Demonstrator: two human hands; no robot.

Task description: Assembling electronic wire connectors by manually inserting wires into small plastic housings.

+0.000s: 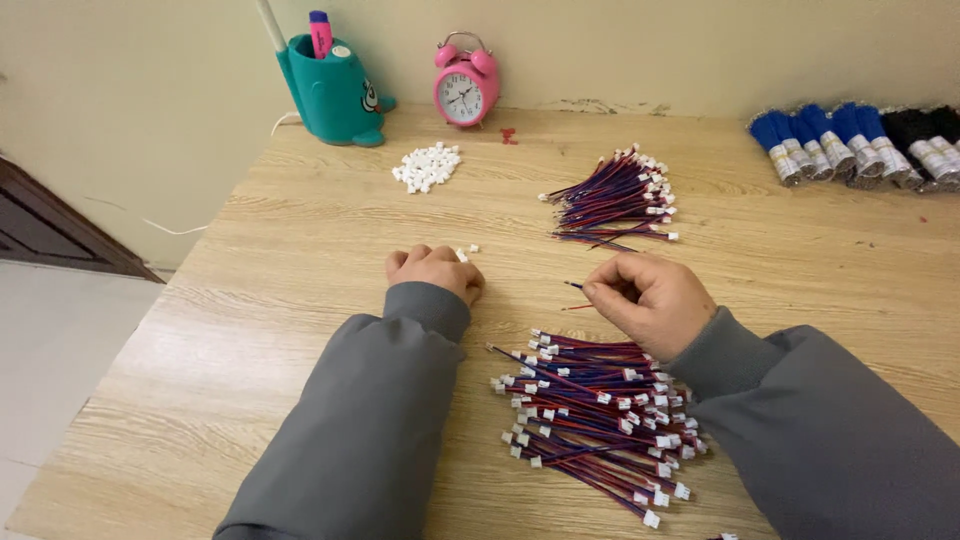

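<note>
Head view looked down on a pale wooden table [300,330] where two grey-sleeved arms reached forward. Left hand [435,270] rested knuckles-up on the wood, curled into a loose fist; whether anything sat inside it could not be told. Just beyond its knuckles lay a couple of small white connectors [468,250], the nearer one touching or almost touching the fingers. Right hand [648,296] was pinched shut on a thin wire [574,286], whose dark end stuck out to the left from between thumb and forefinger, well apart from the left hand. Directly below the right hand, near the wrist and sleeve, lay a large fanned pile of red-and-blue wires with white plugs [590,420]. A second, tidier bundle of wires [615,197] lay farther out on the table beyond the right hand. A heap of loose white connectors [427,166] sat farther out beyond the left hand. At the back edge stood a teal pen holder [332,92] and a pink alarm clock [465,82], and at the far right a row of blue and black cord bundles [860,140].
</note>
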